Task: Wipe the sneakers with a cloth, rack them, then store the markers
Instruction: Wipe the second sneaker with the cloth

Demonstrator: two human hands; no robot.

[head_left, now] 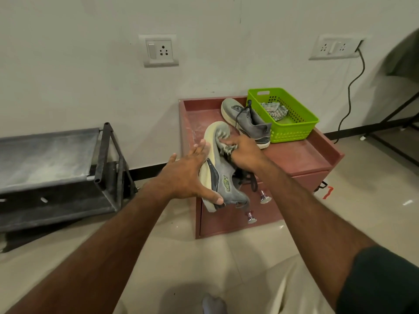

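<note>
Over the front edge of the low reddish-brown table (301, 155), left hand (190, 177) held a grey suede sneaker with a cream sole (217, 175) — fingers spread along the sole, thumb clamped on the heel. Right hand (244, 152) pressed a bunched grey cloth (226, 147) against the upper, fingers curled round it. Second grey sneaker (247, 121) lay on the table, touching the green perforated plastic basket (292, 132) — striped rag (274, 109) inside. Black metal shoe rack (56, 173) stood left, well apart.

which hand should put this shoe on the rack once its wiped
Left, probably. The left hand already grips the held sneaker and is nearer the rack; the right hand is busy with the cloth.
</note>
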